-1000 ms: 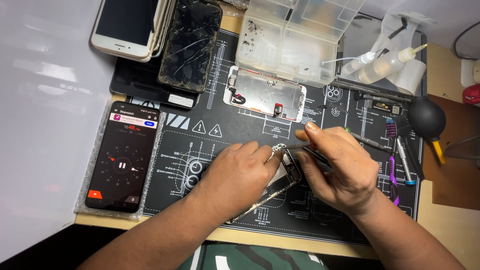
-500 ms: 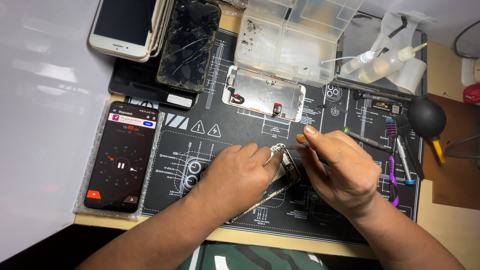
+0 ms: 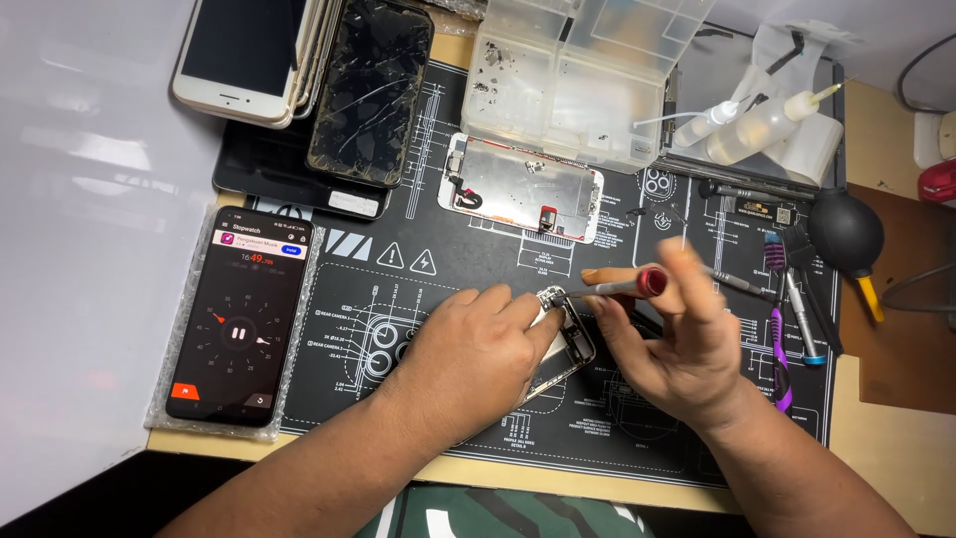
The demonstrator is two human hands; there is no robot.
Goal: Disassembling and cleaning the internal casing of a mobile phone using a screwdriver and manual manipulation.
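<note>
Head view: a large black rubber work mat [image 3: 448,289] printed with white line drawings covers most of the wooden bench, and everything else lies on or around it. At its far edge stands a clear plastic compartment box [image 3: 578,75], with a stack of smartphones [image 3: 254,55] and a black phone with a cracked glass face [image 3: 370,90] to its left; a black phone showing a round timer dial [image 3: 239,319] lies on bubble wrap at the mat's left edge. Just in front of the box lies a detached white-framed screen panel with a bare metal back [image 3: 523,189]. A black rubber air-blower bulb [image 3: 844,231] and a row of slim hand tools [image 3: 792,309] sit at the right. Near the mat's middle lies an opened metal-edged phone frame [image 3: 570,344], its long axis slanting from upper left to lower right, mostly hidden under the person's hands. The left hand [image 3: 473,359] lies flat over the frame's left part, fingers pressing it down at the upper corner. The right hand [image 3: 687,344] is just right of the frame, fingers closed around a thin metal screwdriver with a red cap [image 3: 622,287]; the shaft runs leftward, nearly level, and its tip meets the frame's upper end, beside the left fingertips. Both hands are about equally close to the frame.
</note>
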